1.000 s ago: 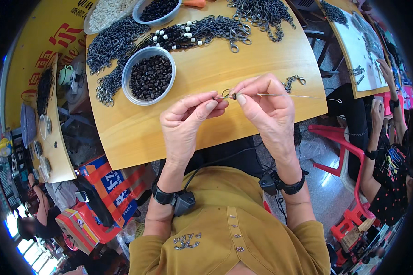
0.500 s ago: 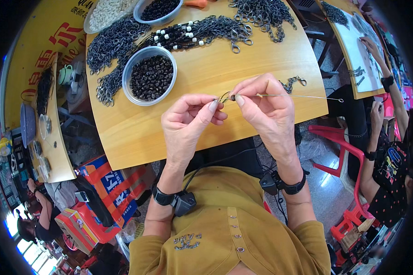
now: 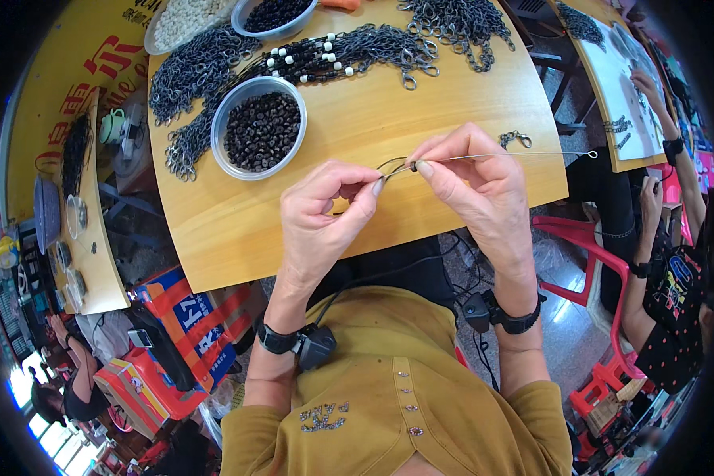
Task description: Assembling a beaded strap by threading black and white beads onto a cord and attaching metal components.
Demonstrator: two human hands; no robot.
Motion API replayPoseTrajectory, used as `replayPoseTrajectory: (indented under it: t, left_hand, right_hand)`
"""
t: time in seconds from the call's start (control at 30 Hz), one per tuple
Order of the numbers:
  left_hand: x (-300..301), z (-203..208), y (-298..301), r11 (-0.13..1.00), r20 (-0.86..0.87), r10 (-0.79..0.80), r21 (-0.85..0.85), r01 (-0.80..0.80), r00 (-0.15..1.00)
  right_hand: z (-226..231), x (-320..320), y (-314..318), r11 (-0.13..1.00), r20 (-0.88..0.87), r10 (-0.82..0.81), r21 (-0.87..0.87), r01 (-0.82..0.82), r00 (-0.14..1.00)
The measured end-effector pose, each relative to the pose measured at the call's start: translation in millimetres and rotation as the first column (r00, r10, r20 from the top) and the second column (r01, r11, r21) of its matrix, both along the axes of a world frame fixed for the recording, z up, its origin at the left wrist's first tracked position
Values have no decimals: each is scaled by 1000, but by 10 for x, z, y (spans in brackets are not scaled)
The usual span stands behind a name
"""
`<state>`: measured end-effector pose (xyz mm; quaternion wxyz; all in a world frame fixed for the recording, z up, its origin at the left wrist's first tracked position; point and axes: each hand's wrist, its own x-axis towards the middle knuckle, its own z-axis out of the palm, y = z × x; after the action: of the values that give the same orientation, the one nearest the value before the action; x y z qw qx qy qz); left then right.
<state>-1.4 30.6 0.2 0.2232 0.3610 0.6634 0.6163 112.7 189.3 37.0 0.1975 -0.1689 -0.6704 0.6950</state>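
Observation:
My left hand (image 3: 325, 213) pinches a thin dark cord (image 3: 392, 164) between thumb and forefinger, above the near part of the table. The cord curves in a small loop over to my right hand (image 3: 484, 178). There, thumb and forefinger are closed on a small dark bead (image 3: 413, 166). A long thin wire needle (image 3: 559, 153) runs from under the right fingers out to the right and ends in a small eye. My fingers hide where cord, bead and needle meet. Left of the hands stands a clear round tub (image 3: 216, 147) full of black beads (image 3: 262, 131).
Metal chains with clasps (image 3: 202, 67) and beaded black strands (image 3: 317, 59) lie along the table's far side. A short chain (image 3: 516, 139) rests beyond my right hand. Another tub (image 3: 274, 33) and white beads (image 3: 186, 24) stand farther back. A co-worker's hand (image 3: 649, 86) is at the right table.
My right hand has moved to the right, with the bead and needle, and the gap between my fingertips is wider. More cord shows between them. My left hand has barely shifted.

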Motion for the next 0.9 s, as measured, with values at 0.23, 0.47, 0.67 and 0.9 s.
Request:
replayPoseTrajectory:
  t: [0.23,0.47,0.67,0.9]
  left_hand:
    - [81,89,78,995,-84,57,-79,-64,995]
    - [70,94,82,997,-213,29,-68,-45,977]
    - [93,60,68,996,-156,66,-45,-73,986]
    - [141,17,75,995,-20,91,-26,-92,996]
  right_hand:
    - [14,16,42,976,6,-28,215,26,1000]
    - [53,42,22,965,49,-41,261,27,998]
    - [48,57,-14,973,31,-44,227,36,999]
    - [10,65,-55,991,20,-79,114,76,997]
